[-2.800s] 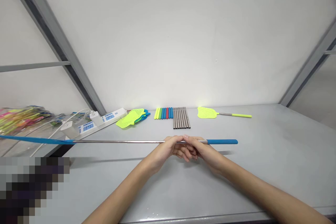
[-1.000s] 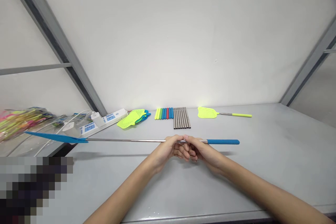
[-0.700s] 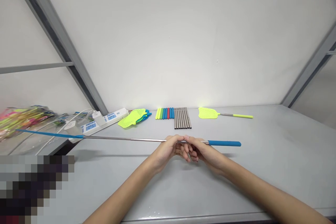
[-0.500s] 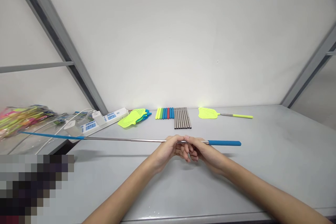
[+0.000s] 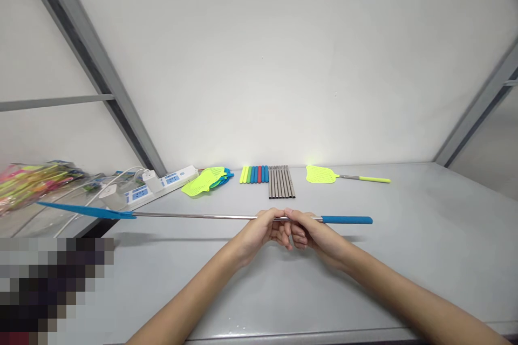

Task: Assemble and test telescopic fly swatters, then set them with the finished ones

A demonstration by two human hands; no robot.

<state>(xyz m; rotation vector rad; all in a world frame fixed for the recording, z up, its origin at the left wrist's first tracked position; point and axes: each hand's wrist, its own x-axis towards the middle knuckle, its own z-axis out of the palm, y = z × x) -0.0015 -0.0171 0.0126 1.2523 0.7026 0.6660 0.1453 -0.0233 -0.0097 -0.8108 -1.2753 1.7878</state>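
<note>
A blue fly swatter (image 5: 226,217) with a long metal rod is held level above the table. Its flat blue head points left and is seen almost edge-on; its blue grip lies to the right. My left hand (image 5: 271,229) is closed around the rod, thumb along the top. Close beside it, my right hand (image 5: 301,229) pinches the same rod just left of the blue grip. The two hands meet at the thumbs, and the curled fingers below partly hide the rod.
Against the wall lie yellow and blue swatter heads (image 5: 206,182), a row of coloured grips (image 5: 254,174), several metal tubes (image 5: 281,182) and a yellow fly swatter (image 5: 321,174). On the left are a white power strip (image 5: 162,187) with plugs and bagged swatters (image 5: 38,183).
The blue swatter has turned about its rod, so more of its head's flat face shows. Both hands stay in nearly the same place, with the right fingers curled slightly differently.
</note>
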